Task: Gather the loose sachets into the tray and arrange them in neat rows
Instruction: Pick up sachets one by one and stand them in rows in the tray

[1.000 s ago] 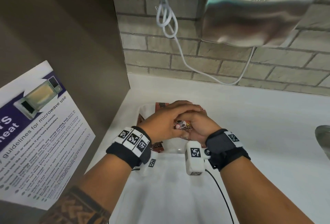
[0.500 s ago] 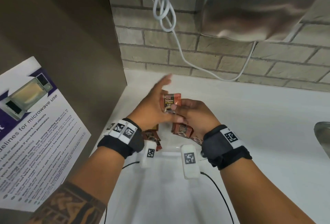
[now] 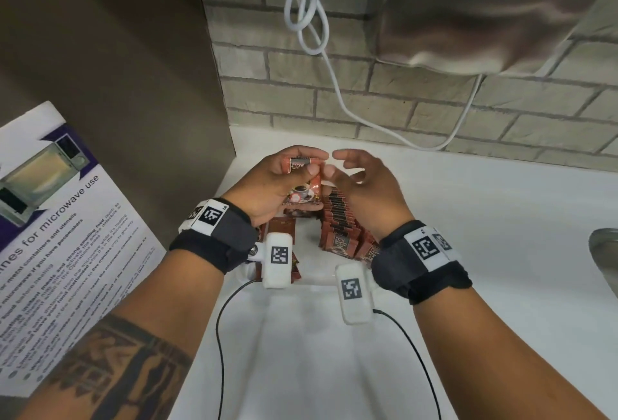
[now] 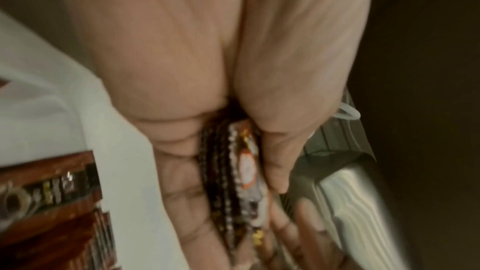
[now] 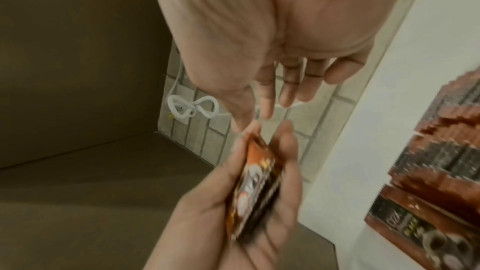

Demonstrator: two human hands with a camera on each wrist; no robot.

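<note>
My left hand (image 3: 287, 179) grips a small stack of brown coffee sachets (image 3: 304, 182) upright above the white tray (image 3: 311, 276), thumb on the front, fingers curled behind. In the left wrist view the sachet stack (image 4: 241, 174) is edge-on between thumb and fingers. My right hand (image 3: 354, 172) hovers just right of the stack, fingers loosely spread and holding nothing; its fingertips (image 5: 267, 108) nearly touch the stack's top (image 5: 257, 174). A neat row of standing sachets (image 3: 337, 222) fills the tray's right side. More sachets (image 3: 281, 229) lie at the tray's left, partly hidden by my wrist.
The tray sits in the counter's back left corner beside a brown cabinet side (image 3: 117, 85) with a microwave guideline poster (image 3: 50, 212). A hand dryer (image 3: 485, 11) and white cable (image 3: 311, 28) hang on the brick wall. A metal sink edge (image 3: 605, 252) shows at right.
Both hands rose from the tray. The right hand passed the sachets to the left hand and let go; the left hand closed round the stack.
</note>
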